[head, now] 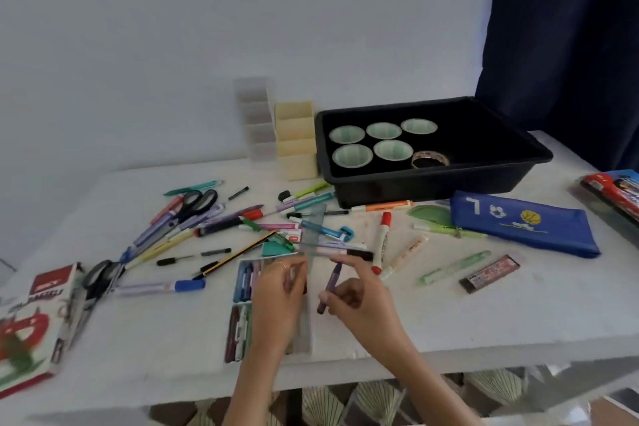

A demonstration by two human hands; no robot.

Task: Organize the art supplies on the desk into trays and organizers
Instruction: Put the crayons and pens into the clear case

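Step in hand: filing loose pens into the divided tray at the near edge of the bench. Judged early to midway: a few pens in the tray's left compartments, a wide scatter of pens at 10 to 11 o'clock from it, more at 1 to 2 o'clock.

Right hand at 3 o'clock of the tray, grip clamped on a purple pen, fingers and thumb pinching its lower half. Pen seemingly held clear of the bench, just beside the tray's right wall, not yet inside. Long axis close to 12–6, leaning a little: upper end toward 1 o'clock, lower end toward 7 o'clock. Cannot tell cap end from tail through the blur.

Left hand over the tray's middle, fingers curled downward. Too blurred to tell whether that grip pinches a pen or only steadies the tray.

Next move, as a guess: carry the pen toward 9 o'clock over the tray, line it up with the compartments' 12-to-6 run, lower it beside the others, release. Calls for getting the left hand out of the way first, and for minding the clear ruler near the tray's far right corner.

Farther back at 12 to 1 o'clock: yellow pen holder and black bin with paper cups that look empty.
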